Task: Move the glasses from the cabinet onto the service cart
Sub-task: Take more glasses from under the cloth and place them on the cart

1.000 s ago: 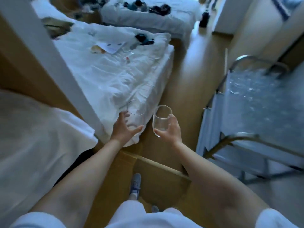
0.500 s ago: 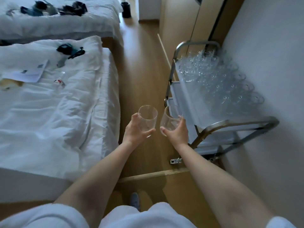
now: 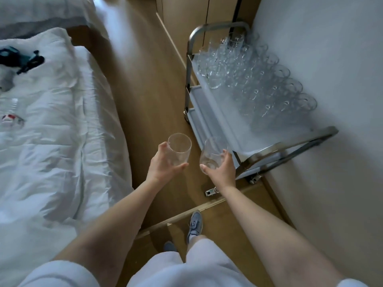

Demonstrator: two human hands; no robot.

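My left hand [image 3: 163, 162] grips a clear stemless glass [image 3: 178, 148] upright over the wooden floor. My right hand [image 3: 220, 171] holds a second clear glass [image 3: 211, 153], tilted slightly, just short of the near left corner of the service cart [image 3: 290, 141]. The cart is a metal-framed trolley with pale shelves, standing against the white wall on the right. Its top shelf carries several rows of clear glasses [image 3: 255, 79], packed from the far end to about the middle. The near part of the top shelf is bare. The cabinet is out of view.
A bed with rumpled white bedding [image 3: 51, 131] fills the left side, with dark items and a bottle lying on it. A wooden floor aisle [image 3: 145, 79] runs between bed and cart. Wooden wardrobe doors [image 3: 186, 13] stand beyond the cart. My shoe [image 3: 194, 224] is on the floor below.
The view has swung right from the bed toward the cart, which now sits closer. Both hands, each still holding a glass, have come nearer the cart's near corner.
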